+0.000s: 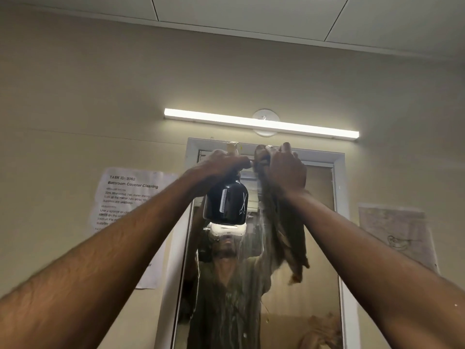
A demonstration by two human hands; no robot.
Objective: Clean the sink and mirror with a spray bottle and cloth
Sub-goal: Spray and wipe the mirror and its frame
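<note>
My two bare forearms reach up and away from me, and both hands are raised near the top edge of the mirror (324, 285). My left hand (219, 163) is curled round the neck of the spray bottle (226, 201), fingers wrapped under its pale trigger head, so the bottle hangs upright in front of the glass; its body is black and opaque, so I cannot tell what is inside or how full it is. White drawings of a comb and a pair of scissors are printed on its side. Just beside it, my right hand (285, 170) grips the top of a brown cloth (289, 238), bunched in my fingers, and the rest of the cloth hangs down in loose folds against the upper part of the mirror. Bottle and cloth together cover much of the glass at its top edge. The mirror surface behind them is streaked with runs of liquid down its middle, and through them I see my reflection wearing a white headset (227, 229). The mirror has a pale frame and stands on a beige wall. Left of the frame a paper sheet (123, 195) is stuck to the wall; it reads "TASK ID: 3062" and "Bathroom Counter Cleaning", with smaller lines too blurred to read in full. Right of the frame hangs another paper (395, 235) with a faint drawing. Above the mirror a long strip light (261, 123) glows, under a panelled ceiling. The sink is not in view.
</note>
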